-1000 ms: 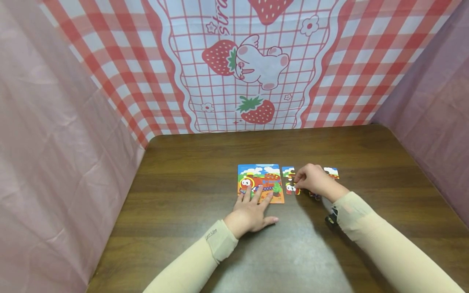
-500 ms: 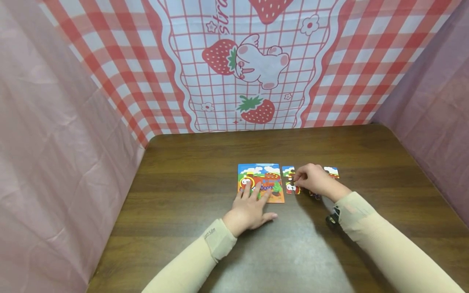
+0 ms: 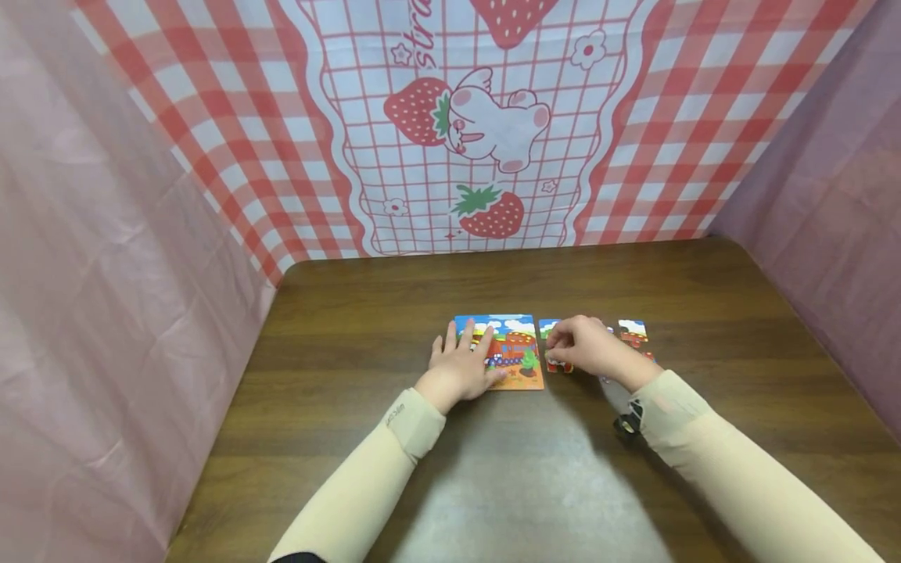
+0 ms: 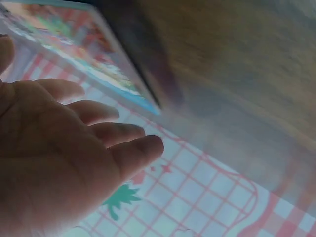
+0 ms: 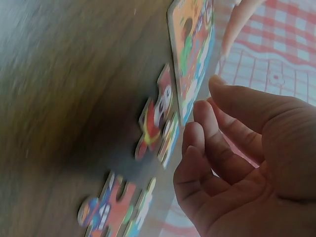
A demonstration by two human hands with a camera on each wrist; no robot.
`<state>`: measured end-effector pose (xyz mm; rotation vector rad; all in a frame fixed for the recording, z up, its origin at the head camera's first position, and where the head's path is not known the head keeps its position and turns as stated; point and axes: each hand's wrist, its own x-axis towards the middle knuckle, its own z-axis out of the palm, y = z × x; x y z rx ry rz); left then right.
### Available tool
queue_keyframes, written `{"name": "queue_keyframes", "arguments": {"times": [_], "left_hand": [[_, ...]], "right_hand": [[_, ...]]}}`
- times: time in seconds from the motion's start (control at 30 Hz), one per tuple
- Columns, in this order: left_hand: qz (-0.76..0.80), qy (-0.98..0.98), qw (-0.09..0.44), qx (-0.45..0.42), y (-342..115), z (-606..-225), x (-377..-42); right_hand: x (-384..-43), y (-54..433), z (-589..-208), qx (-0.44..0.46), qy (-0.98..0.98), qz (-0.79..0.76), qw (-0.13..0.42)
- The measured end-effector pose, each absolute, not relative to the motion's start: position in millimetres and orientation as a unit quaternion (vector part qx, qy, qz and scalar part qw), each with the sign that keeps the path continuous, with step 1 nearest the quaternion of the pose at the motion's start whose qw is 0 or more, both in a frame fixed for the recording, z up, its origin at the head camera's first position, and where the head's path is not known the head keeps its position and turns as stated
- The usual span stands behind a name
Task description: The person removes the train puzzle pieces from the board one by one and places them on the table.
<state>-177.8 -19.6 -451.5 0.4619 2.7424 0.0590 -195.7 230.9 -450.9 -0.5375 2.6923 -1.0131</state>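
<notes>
My left hand (image 3: 461, 367) is over the left part of a train picture board (image 3: 524, 381), its fingers spread. In the left wrist view a gap shows between the fingers of the left hand (image 4: 64, 148) and the board (image 4: 94, 39). My right hand (image 3: 591, 348) is just right of the board, above loose jigsaw pieces. Below its fingertips lies a red puzzle piece with a cartoon eye (image 3: 559, 366), plainer as a red and yellow piece (image 5: 159, 111) in the right wrist view. The fingers of the right hand (image 5: 242, 148) are loosely bent, with nothing visible between thumb and fingertips.
A cloud-and-sky puzzle piece (image 3: 549, 327) lies beside the board's upper right corner. Another piece (image 3: 632, 330) lies right of my right hand, which partly hides several more. The brown wooden table (image 3: 366, 313) meets a strawberry-patterned cloth (image 3: 450, 203) at the back.
My left hand has shifted up and left over the board, covering the train's face. My right hand has moved slightly left, over the eye piece; the camera view has shifted a little.
</notes>
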Motion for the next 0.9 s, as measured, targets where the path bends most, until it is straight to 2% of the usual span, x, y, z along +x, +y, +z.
{"name": "queue_keyframes", "arguments": {"times": [0.13,0.33,0.9], "left_hand": [[0.028,0.970,0.195,0.142,-21.9,-455.0,-188.3],[0.032,0.968,0.210,0.132,-23.5,-459.9,-195.3],[0.032,0.965,0.230,0.123,-23.5,-462.9,-194.3]], "right_hand": [[-193.6,220.3,-452.7,-0.191,0.910,-0.347,0.122],[-190.7,206.1,-457.0,-0.215,0.915,-0.325,0.103],[-191.1,186.5,-466.1,-0.248,0.928,-0.261,0.093]]}}
